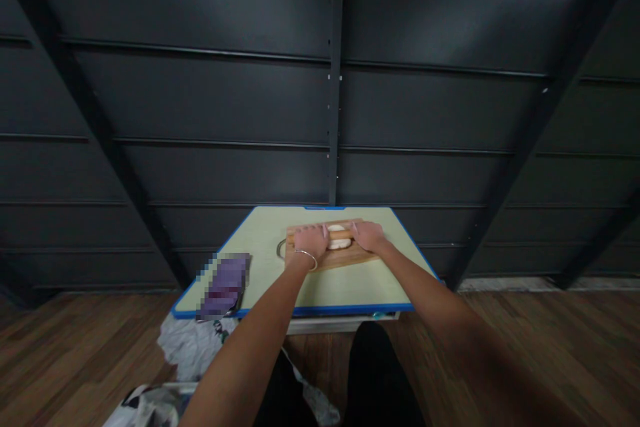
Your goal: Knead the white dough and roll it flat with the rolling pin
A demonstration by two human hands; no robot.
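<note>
A wooden rolling pin lies across a flattened piece of pale dough, which shows on both sides of it. My left hand, with a bracelet at the wrist, is closed around the pin's left part. Around its right end my right hand is wrapped. Under the dough is a wooden cutting board, turned slightly on the table, with a metal ring handle at its left edge. My fingers hide both ends of the pin in part.
The pale yellow table has a blue rim. A purple, pixelated item lies at its left front corner. White plastic bags are below on the left. A dark panelled wall stands behind the table, and my knees are under its front edge.
</note>
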